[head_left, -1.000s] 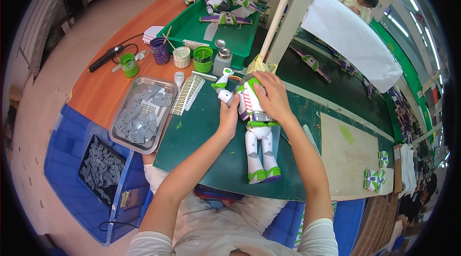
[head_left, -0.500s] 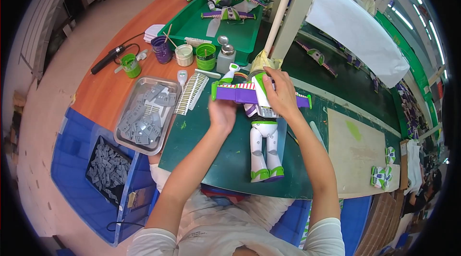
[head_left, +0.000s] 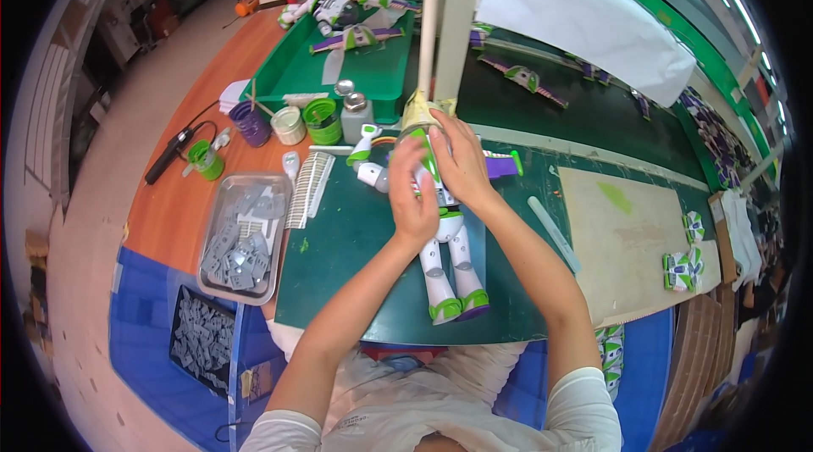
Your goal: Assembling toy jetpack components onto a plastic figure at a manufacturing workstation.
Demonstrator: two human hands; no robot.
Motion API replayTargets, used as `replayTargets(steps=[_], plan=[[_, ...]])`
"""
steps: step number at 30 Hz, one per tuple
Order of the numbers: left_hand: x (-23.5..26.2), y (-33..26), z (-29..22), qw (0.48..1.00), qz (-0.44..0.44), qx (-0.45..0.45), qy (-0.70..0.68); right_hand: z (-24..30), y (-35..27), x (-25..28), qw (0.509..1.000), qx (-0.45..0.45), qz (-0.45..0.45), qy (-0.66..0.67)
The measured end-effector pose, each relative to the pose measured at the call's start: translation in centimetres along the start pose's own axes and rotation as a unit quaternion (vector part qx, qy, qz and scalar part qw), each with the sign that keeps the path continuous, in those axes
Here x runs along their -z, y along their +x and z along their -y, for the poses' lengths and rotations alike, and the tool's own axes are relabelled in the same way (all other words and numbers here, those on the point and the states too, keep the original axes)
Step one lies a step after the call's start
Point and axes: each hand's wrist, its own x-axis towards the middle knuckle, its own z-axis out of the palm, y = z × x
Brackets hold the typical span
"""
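Note:
A white, green and purple toy astronaut figure (head_left: 434, 259) lies on its back on the green work mat, feet toward me. Pale yellow wrapping (head_left: 422, 110) covers its head. Over the chest, my right hand (head_left: 457, 157) grips the torso's right side with fingers stretched toward the head. My left hand (head_left: 413, 202) is at the torso's left side; its fingers are blurred, with the thumb apart from them. From under my right hand a purple wing (head_left: 503, 166) sticks out. The toy's white and green arm (head_left: 369, 166) rests beside my left hand.
At left are a metal tray (head_left: 277, 270) of grey parts, a purple paint pot (head_left: 251, 125), a green paint pot (head_left: 323, 122) and a dispenser bottle (head_left: 356, 123). A green bin (head_left: 279, 71) holds more toys. Beyond a post (head_left: 450, 45), wings lie on a dark belt (head_left: 584, 126); a person sits there.
My left hand has moved right, from beneath the left wing onto the torso. That wing no longer shows, and the toy's arm is now visible. The whole view has shifted.

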Motion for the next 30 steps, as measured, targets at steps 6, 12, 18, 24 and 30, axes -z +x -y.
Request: replayTargets(steps=[6, 12, 18, 24, 30], plan=[[-0.6, -0.3, -0.9, 0.998, 0.012, 0.053, 0.013, -12.2, 2.1, 7.0, 0.952, -0.29, -0.009, 0.095], [-1.6, -0.7, -0.4, 0.993, -0.043, -0.011, 0.106, -2.8, -5.6, 0.0, 0.972, -0.052, -0.18, 0.143], [3.3, -2.2, 0.1, 0.963, 0.018, 0.266, 0.038, 1.5, -7.8, -1.1, 0.96, -0.128, -0.201, 0.149], [3.6, -2.1, -13.5, 0.913, 0.205, 0.284, -0.209, 10.0, -17.6, 14.5, 0.996, 0.019, -0.067, -0.064], [-2.1, -6.7, -19.4, 0.773, 0.571, 0.233, -0.149, 10.1, -25.9, 20.1, 0.894, 0.167, 0.076, -0.409]])
